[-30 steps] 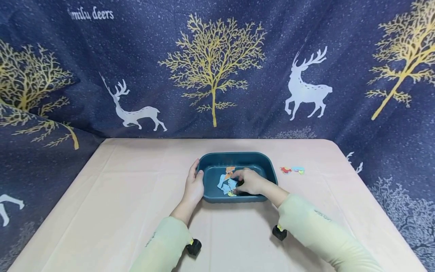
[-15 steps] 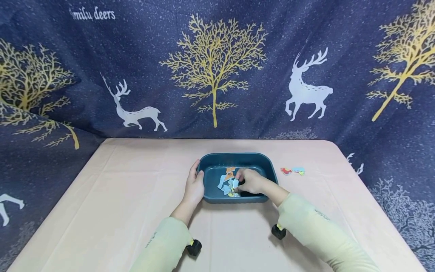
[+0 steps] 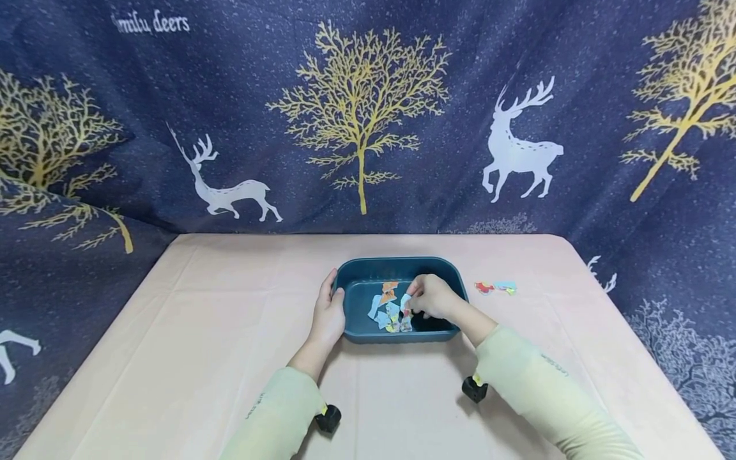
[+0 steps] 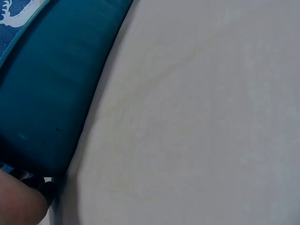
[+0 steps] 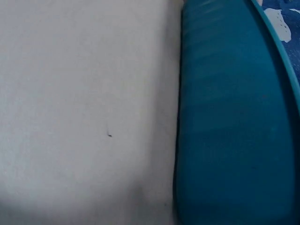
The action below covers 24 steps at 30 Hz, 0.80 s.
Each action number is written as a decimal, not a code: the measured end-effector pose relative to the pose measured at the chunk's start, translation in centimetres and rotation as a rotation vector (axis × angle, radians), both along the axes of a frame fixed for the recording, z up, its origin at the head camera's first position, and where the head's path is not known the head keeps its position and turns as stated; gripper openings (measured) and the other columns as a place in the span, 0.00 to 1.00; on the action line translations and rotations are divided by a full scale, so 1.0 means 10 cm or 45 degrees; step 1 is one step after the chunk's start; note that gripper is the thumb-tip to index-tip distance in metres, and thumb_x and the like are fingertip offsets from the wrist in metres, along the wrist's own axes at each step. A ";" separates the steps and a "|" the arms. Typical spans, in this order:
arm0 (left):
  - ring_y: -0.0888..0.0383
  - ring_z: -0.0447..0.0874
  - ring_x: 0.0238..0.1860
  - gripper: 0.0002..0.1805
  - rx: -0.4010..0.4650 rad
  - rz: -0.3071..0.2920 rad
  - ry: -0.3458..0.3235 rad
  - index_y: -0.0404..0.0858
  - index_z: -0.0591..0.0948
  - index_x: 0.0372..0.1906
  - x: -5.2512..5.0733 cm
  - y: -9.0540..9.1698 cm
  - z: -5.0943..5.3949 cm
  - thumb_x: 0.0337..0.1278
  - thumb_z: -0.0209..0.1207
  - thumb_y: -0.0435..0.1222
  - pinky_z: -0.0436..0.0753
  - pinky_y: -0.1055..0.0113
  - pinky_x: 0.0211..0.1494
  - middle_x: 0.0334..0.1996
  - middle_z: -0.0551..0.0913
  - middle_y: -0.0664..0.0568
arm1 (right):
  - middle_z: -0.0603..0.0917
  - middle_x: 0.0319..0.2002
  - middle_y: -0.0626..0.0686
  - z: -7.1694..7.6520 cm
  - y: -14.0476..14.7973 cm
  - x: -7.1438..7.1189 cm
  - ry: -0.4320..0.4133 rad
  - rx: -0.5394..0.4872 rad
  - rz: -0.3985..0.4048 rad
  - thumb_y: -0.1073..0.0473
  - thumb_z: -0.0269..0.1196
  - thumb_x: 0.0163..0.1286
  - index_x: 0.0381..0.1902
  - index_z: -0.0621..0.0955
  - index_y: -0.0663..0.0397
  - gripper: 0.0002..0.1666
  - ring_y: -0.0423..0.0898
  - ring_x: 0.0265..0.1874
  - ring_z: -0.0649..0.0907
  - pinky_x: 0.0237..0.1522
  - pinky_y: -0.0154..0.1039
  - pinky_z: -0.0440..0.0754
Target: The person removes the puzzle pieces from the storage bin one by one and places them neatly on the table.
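A dark teal plastic box point(image 3: 356, 335) with rounded corners stands on the table. My left hand point(image 3: 329, 317) holds it by its left end, the thumb close to the rim. Inside lie several flat, irregular, printed jigsaw pieces: orange pieces point(image 3: 388, 297) toward the back, light-blue pieces point(image 3: 375, 306) and a yellowish piece point(image 3: 393, 326) nearer the front. My right hand point(image 3: 434, 298) is over the right half of the box and pinches a light-blue jigsaw piece point(image 3: 405, 302). The front outer wall of the box point(image 4: 56, 84) fills the left of the left wrist view.
Right of the box, a red piece point(image 3: 483, 288) and a light-blue piece point(image 3: 505, 287) lie on the pale tablecloth point(image 3: 172, 358). A dark blue curtain point(image 3: 402, 128) with deer and trees hangs behind the table. Black wrist devices point(image 3: 328, 419) sit below both sleeves.
My right hand has shifted right and slightly back inside the box with the light-blue jigsaw piece, uncovering more pieces near the front wall. The left hand and box have stayed put.
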<state>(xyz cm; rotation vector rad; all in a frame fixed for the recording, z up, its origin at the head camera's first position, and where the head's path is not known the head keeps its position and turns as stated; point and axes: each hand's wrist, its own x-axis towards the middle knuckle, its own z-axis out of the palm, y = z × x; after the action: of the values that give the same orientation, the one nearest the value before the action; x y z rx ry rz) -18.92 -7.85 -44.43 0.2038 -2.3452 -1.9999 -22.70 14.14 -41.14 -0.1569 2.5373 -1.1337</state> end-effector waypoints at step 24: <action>0.46 0.46 0.75 0.27 -0.016 -0.018 -0.011 0.42 0.52 0.74 -0.01 -0.02 -0.03 0.74 0.36 0.36 0.50 0.49 0.76 0.75 0.51 0.47 | 0.84 0.31 0.48 0.29 0.59 0.11 0.047 -0.493 -0.182 0.61 0.59 0.66 0.54 0.73 0.69 0.22 0.39 0.28 0.85 0.28 0.37 0.85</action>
<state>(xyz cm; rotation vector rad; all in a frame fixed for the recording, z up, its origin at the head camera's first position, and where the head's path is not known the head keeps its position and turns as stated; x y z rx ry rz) -19.05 -8.01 -44.69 0.1956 -2.3704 -1.9940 -21.62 20.06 -38.28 -0.0936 2.3628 -1.6850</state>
